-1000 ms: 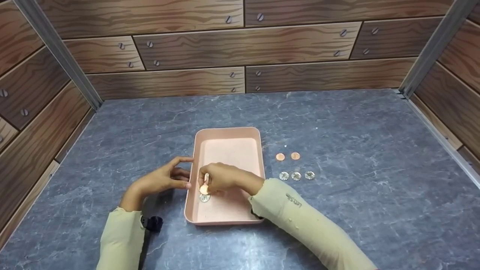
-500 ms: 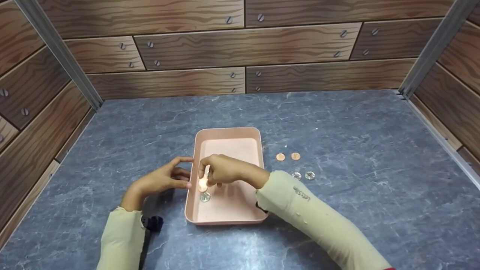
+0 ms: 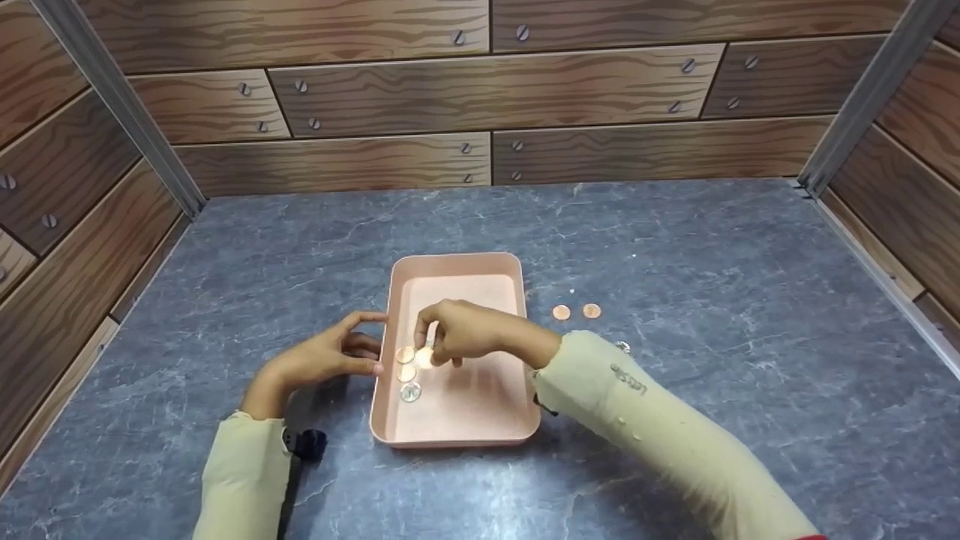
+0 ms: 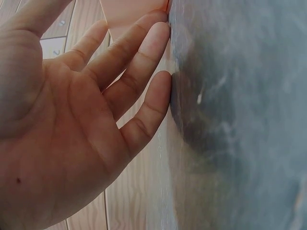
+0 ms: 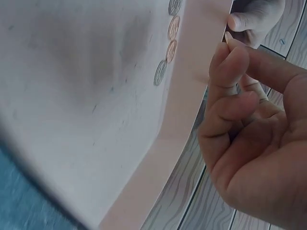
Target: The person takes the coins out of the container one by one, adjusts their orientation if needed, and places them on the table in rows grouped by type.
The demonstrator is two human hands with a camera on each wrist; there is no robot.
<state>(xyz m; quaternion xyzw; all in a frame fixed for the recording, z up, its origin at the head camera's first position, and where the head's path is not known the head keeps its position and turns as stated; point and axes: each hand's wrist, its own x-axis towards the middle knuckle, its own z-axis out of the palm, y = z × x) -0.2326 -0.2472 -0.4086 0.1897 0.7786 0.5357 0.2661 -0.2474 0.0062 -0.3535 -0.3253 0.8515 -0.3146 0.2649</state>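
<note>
Here, coins laid in a row inside the pink tray (image 3: 454, 436).
Right hand (image 3: 466, 333) pinched a coin (image 3: 424, 357), best lowered flat beside the row; left hand (image 3: 324, 360), fingers relaxed, steadied the tray's left wall.

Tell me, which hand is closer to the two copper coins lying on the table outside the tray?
Right. The right hand hovers over the pink tray beside those coins; the left hand rests at the tray's far side.

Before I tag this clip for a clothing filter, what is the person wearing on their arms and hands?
Both arms wear long pale yellow-beige sleeves. The right sleeve bears small dark lettering, too small to read. A black device with a strap sits at the left sleeve's wrist. The left hand and right hand are bare, without gloves or rings in view.
</note>
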